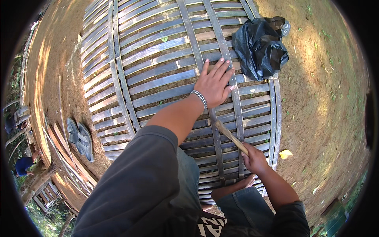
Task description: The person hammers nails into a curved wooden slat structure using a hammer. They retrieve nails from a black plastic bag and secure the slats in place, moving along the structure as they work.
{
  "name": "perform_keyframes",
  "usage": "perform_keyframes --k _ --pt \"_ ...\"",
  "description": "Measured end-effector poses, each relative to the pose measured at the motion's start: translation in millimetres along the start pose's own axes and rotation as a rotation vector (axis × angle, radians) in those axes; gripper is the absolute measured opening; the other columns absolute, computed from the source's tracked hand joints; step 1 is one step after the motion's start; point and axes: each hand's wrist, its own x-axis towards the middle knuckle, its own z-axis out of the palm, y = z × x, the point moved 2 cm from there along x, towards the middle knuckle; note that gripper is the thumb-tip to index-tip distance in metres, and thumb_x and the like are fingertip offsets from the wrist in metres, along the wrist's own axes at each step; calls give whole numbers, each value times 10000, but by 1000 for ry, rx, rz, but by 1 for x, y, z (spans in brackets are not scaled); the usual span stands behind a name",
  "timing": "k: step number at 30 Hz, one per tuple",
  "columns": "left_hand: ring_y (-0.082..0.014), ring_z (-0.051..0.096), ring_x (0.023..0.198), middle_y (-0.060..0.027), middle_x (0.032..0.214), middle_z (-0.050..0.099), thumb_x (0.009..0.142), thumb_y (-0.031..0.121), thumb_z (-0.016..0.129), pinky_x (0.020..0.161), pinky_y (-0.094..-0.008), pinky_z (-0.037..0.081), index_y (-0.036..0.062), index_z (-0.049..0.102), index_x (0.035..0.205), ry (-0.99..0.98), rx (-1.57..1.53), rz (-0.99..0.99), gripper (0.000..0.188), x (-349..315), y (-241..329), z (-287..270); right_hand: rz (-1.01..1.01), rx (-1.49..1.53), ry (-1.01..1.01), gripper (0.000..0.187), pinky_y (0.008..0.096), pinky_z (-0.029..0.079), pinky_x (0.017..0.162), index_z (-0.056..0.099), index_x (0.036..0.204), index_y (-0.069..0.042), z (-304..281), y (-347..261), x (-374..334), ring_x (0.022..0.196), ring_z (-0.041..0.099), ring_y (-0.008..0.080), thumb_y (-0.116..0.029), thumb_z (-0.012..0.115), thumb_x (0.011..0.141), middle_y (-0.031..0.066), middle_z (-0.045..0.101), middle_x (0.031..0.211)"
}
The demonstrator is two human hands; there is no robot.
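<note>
A large panel of narrow bamboo slats (166, 79), crossed by longer strips, lies on the ground beneath me. My left hand (214, 87), with a chain bracelet at the wrist, rests palm down on it, fingers spread over the cross strips and holding nothing. Lower and to the right, my right hand (256, 158) is closed round one end of a short wooden stick (232, 136). The stick slants up and left, its other end near the cross strips below my left hand. Whether that end touches the panel I cannot tell.
A crumpled black plastic bag (260, 49) lies on the panel's far right. On the bare soil left of the panel is a pair of grey sandals (80, 138), with long split strips (70, 154) beside them. Another person (24, 166) is at the far left edge.
</note>
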Motion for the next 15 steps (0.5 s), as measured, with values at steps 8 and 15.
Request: perform_keyframes --k 8,15 --pt "-297 270 1543 -141 1612 380 1025 376 501 1253 -614 116 101 447 1511 14 -8 10 561 -1 2 2 -188 5 148 444 457 592 803 561 1307 -21 0 4 -5 921 717 391 -93 681 886 205 706 1139" --pt "-298 282 1537 -143 1605 386 1019 366 512 1251 -615 121 100 460 1501 18 -11 7 553 -2 1 1 -225 -1 134 442 449 589 776 556 1283 -20 -14 -5 -2 912 716 379 -67 688 864 192 711 1129"
